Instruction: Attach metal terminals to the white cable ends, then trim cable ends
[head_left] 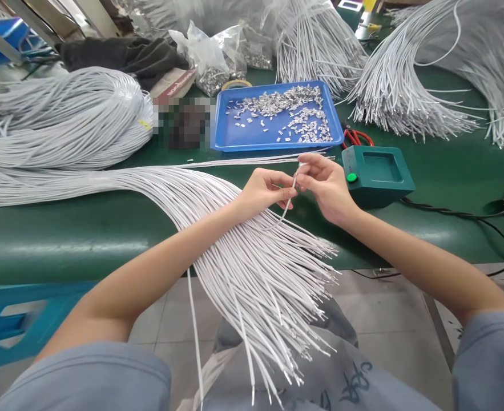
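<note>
My left hand [265, 193] pinches a single white wire [289, 197] lifted out of the big fan of white wires [252, 257] that drapes off the green table toward my lap. My right hand [325, 185] is closed in a pinch at the upper end of that same wire, fingertips almost touching my left hand's. Whether a small metal piece sits between the right fingertips is too small to tell. Both hands hover above the table's front edge, just left of a small green box [378, 174] with a green button.
A blue tray [234, 134] of several small metal terminals lies behind the hands. Red-handled scissors [357, 137] rest beside it. White wire bundles [63, 120] lie at left, with more wire bundles [427, 85] at right. Plastic bags [211, 63] of metal parts stand at the back. A black cable [470, 216] trails right.
</note>
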{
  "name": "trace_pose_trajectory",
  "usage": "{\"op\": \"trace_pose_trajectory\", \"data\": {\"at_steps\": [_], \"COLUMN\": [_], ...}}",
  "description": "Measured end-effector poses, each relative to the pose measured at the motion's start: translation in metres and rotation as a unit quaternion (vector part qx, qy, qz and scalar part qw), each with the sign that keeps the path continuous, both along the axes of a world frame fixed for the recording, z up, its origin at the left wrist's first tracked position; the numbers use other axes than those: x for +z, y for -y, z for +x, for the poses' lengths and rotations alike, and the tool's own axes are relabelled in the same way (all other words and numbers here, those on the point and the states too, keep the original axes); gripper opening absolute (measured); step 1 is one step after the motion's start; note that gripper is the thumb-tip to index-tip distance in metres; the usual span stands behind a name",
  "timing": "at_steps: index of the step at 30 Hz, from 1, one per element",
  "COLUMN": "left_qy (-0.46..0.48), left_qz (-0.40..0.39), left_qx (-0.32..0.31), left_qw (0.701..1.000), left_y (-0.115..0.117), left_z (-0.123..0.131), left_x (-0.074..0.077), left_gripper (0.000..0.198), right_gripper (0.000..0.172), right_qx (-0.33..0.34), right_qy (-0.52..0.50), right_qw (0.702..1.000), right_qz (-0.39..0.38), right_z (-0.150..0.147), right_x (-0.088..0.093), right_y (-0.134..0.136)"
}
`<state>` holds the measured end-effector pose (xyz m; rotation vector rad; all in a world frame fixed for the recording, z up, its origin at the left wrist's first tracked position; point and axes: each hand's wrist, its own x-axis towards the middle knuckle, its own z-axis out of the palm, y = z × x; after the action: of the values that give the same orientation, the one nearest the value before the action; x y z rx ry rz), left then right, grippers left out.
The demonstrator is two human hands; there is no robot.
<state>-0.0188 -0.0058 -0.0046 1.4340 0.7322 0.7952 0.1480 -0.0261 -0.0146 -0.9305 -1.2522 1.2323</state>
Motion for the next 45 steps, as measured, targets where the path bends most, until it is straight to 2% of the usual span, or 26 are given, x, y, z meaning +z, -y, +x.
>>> {"op": "trace_pose_trajectory", "data": {"at_steps": [3, 6, 9, 15, 19, 26, 31, 33, 37, 41, 45], "left_qy": [-0.008, 0.000, 0.011, 0.022, 0.018, 0.019, 0.020, 0.011, 0.007, 0.031, 0.049], "left_qz": [0.031, 0.040, 0.027, -0.003, 0.012, 0.012, -0.015, -0.015, 0.018, 0.032, 0.022], "left_qx": [0.021, 0.038, 0.036, 0.051, 0.028, -0.008, -0.071, -0.079, -0.035, 0.012, 0.022], "left_qw": [0.999, 0.998, 0.999, 0.998, 0.999, 1.000, 0.997, 0.997, 0.999, 0.999, 0.998], "left_y": [0.000, 0.001, 0.001, -0.001, -0.001, -0.001, -0.002, -0.002, -0.002, -0.003, -0.002], "left_z": [0.001, 0.002, 0.002, 0.000, -0.001, 0.000, -0.003, -0.003, -0.001, -0.001, -0.001], "left_x": [-0.002, -0.003, -0.003, -0.003, -0.004, -0.002, -0.002, -0.002, -0.002, -0.004, -0.003], "left_gripper": [0.033, 0.028, 0.028, 0.043, 0.046, 0.042, 0.039, 0.039, 0.045, 0.047, 0.044], "right_gripper": [0.037, 0.038, 0.034, 0.029, 0.034, 0.031, 0.031, 0.030, 0.028, 0.028, 0.030], "right_qx": [0.065, 0.092, 0.075, -0.019, -0.029, 0.006, 0.038, 0.044, 0.025, -0.029, -0.071], "right_qy": [-0.053, -0.060, -0.046, 0.008, 0.036, 0.040, 0.033, 0.054, 0.113, 0.141, 0.169], "right_qw": [0.994, 0.991, 0.994, 1.000, 0.998, 0.997, 0.996, 0.994, 0.986, 0.978, 0.963], "right_qz": [-0.070, -0.078, -0.062, 0.004, 0.045, 0.064, 0.080, 0.090, 0.121, 0.152, 0.195], "right_z": [0.002, 0.002, 0.002, 0.002, 0.000, 0.002, 0.002, 0.002, 0.005, 0.007, 0.007], "right_x": [-0.002, -0.002, -0.001, -0.003, -0.002, 0.004, 0.006, 0.006, 0.002, -0.007, -0.010], "right_y": [-0.002, -0.003, -0.002, -0.001, -0.001, 0.000, 0.001, 0.001, -0.004, -0.011, -0.009]}}
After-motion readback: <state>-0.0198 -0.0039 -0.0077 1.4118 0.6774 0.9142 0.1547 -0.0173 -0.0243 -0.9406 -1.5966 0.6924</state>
